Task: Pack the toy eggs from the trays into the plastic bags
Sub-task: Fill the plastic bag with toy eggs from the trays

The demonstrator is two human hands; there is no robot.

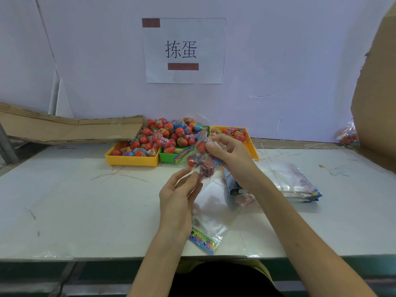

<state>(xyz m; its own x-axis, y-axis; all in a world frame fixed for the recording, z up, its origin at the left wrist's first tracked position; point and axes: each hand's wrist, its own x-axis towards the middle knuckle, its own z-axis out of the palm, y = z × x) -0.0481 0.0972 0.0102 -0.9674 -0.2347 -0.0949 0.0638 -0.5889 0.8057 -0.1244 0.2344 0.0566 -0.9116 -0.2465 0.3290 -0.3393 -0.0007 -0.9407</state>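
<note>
Two hands hold a filled bag of toy eggs above the counter.

The right hand [227, 156] grips the filled bag [200, 159] from above with curled fingers, and the left hand [179, 196] pinches its lower edge. An empty bag [209, 219] with a colourful printed strip lies flat under them, and a stack of bags [297, 185] lies to the right. Behind, three trays [130, 160] stand side by side, heaped with toy eggs [165, 133]. The paper sign [184, 50] on the wall reads "拣蛋". The print on the eggs is too small to read.
</note>
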